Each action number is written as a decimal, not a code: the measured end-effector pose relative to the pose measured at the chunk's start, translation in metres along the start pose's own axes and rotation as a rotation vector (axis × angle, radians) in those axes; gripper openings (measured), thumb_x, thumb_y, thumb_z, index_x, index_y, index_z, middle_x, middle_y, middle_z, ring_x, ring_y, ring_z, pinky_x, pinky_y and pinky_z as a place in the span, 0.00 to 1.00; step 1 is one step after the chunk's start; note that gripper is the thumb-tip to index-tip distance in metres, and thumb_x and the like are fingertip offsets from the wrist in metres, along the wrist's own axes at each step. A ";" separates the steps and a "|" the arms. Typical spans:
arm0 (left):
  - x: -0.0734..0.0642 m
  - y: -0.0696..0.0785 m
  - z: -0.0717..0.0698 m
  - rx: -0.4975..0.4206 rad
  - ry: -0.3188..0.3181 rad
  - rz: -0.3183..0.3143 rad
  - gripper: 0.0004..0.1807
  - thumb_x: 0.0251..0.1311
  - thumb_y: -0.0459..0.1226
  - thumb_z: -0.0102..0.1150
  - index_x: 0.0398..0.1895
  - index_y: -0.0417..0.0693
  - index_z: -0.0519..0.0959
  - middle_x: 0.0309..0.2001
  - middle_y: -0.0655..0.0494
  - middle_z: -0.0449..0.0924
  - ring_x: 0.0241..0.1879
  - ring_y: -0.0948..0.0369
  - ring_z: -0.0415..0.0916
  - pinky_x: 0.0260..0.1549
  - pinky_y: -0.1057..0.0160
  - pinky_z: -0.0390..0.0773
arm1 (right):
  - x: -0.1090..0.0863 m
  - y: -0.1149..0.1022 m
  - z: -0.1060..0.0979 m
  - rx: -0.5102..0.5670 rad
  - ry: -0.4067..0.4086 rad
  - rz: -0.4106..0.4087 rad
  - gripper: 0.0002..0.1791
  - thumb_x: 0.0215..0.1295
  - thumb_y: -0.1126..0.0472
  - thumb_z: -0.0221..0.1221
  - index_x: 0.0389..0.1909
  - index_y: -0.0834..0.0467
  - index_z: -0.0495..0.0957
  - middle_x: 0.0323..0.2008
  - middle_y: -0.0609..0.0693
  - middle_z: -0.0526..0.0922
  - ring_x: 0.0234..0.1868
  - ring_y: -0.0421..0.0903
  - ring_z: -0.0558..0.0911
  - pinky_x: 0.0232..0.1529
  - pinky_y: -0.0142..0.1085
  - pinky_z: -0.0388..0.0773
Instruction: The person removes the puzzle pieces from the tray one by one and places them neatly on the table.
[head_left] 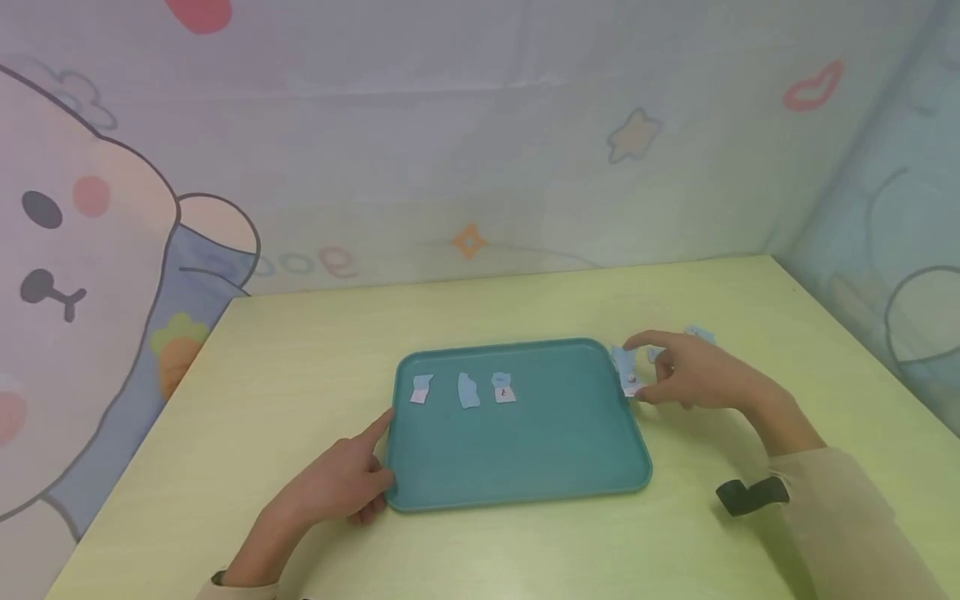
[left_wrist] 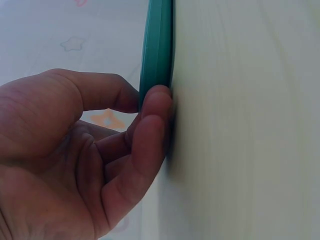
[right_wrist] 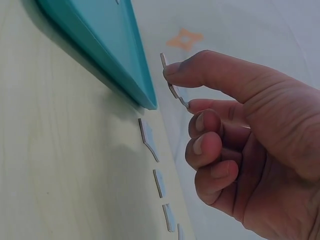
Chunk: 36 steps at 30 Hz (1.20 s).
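A teal tray (head_left: 517, 458) lies on the table, bearing three light-blue cardboard puzzle pieces: a left one (head_left: 422, 389), a middle one (head_left: 468, 391) and a right one (head_left: 503, 387). At the tray's left edge, my left hand (head_left: 341, 479) grips the rim, thumb and fingertips against it in the left wrist view. My right hand (head_left: 697, 371) pinches another puzzle piece (head_left: 622, 367) between thumb and index finger, beside the tray's right edge. In the right wrist view this held piece (right_wrist: 170, 82) stands clear of the table, while the other fingers curl toward the palm.
Several more puzzle pieces lie right of the tray, among them one (head_left: 701, 334) partly behind my right hand and one (right_wrist: 148, 137) close to the tray's corner. A printed cloth wall (head_left: 465, 167) rises behind the pale yellow table (head_left: 322, 350). A black strap (head_left: 750, 497) hangs at the right sleeve.
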<state>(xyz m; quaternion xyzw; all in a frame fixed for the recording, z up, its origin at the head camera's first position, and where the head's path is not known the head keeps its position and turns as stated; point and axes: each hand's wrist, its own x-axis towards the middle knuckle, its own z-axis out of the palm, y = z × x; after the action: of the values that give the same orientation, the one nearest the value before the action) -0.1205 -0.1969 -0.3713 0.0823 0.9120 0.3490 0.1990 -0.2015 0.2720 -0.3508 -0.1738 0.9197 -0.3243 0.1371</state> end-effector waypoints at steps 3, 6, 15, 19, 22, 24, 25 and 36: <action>0.000 0.000 0.000 -0.002 -0.002 -0.001 0.47 0.63 0.28 0.53 0.85 0.35 0.46 0.21 0.54 0.80 0.17 0.57 0.78 0.22 0.58 0.82 | -0.002 0.001 -0.003 -0.005 -0.009 0.009 0.38 0.62 0.55 0.72 0.72 0.56 0.70 0.21 0.49 0.75 0.17 0.45 0.74 0.25 0.39 0.76; 0.000 0.001 0.000 -0.007 -0.003 0.002 0.47 0.63 0.28 0.53 0.85 0.35 0.46 0.21 0.53 0.80 0.17 0.57 0.78 0.22 0.58 0.82 | -0.004 0.003 -0.007 -0.021 -0.016 0.013 0.39 0.62 0.54 0.73 0.72 0.56 0.70 0.21 0.49 0.76 0.17 0.47 0.75 0.25 0.39 0.74; -0.002 0.001 -0.001 -0.014 -0.007 0.012 0.47 0.63 0.28 0.53 0.85 0.34 0.45 0.21 0.53 0.80 0.17 0.57 0.78 0.22 0.58 0.82 | -0.008 0.008 -0.013 -0.031 -0.049 0.051 0.38 0.59 0.53 0.74 0.69 0.58 0.73 0.20 0.48 0.76 0.17 0.47 0.74 0.25 0.37 0.71; -0.002 0.000 -0.001 -0.016 -0.006 0.008 0.47 0.64 0.28 0.53 0.85 0.34 0.46 0.21 0.53 0.80 0.17 0.57 0.78 0.22 0.58 0.82 | -0.010 0.008 -0.013 -0.012 -0.087 0.062 0.38 0.59 0.53 0.75 0.69 0.59 0.74 0.21 0.48 0.76 0.17 0.46 0.73 0.25 0.37 0.71; -0.001 0.000 0.000 -0.018 -0.007 0.002 0.47 0.64 0.28 0.53 0.85 0.35 0.46 0.21 0.53 0.80 0.18 0.57 0.78 0.22 0.58 0.82 | -0.010 0.010 -0.012 0.004 -0.116 0.064 0.38 0.59 0.53 0.74 0.69 0.59 0.73 0.22 0.49 0.76 0.18 0.44 0.72 0.25 0.37 0.71; -0.001 0.000 0.000 -0.018 -0.008 -0.002 0.47 0.64 0.28 0.53 0.85 0.35 0.46 0.21 0.53 0.80 0.18 0.57 0.78 0.22 0.58 0.82 | -0.010 0.011 -0.011 0.015 -0.131 0.065 0.38 0.59 0.54 0.74 0.69 0.60 0.73 0.23 0.49 0.76 0.19 0.44 0.72 0.25 0.38 0.72; -0.001 0.000 0.000 -0.017 -0.008 -0.002 0.47 0.64 0.28 0.53 0.85 0.35 0.46 0.21 0.53 0.80 0.18 0.57 0.78 0.22 0.58 0.82 | -0.009 0.012 -0.011 0.019 -0.136 0.065 0.38 0.58 0.55 0.74 0.69 0.60 0.73 0.23 0.49 0.76 0.19 0.44 0.72 0.25 0.38 0.72; 0.000 -0.001 0.000 -0.013 -0.009 -0.005 0.47 0.63 0.28 0.52 0.86 0.37 0.46 0.21 0.53 0.80 0.17 0.57 0.78 0.22 0.59 0.82 | -0.006 0.014 -0.006 0.014 -0.180 0.078 0.37 0.58 0.57 0.73 0.68 0.61 0.74 0.23 0.49 0.76 0.19 0.44 0.71 0.25 0.38 0.72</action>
<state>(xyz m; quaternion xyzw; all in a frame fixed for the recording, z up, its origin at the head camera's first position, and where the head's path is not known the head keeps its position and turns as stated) -0.1202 -0.1977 -0.3715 0.0803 0.9090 0.3541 0.2046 -0.2015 0.2883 -0.3541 -0.1652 0.9075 -0.3079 0.2330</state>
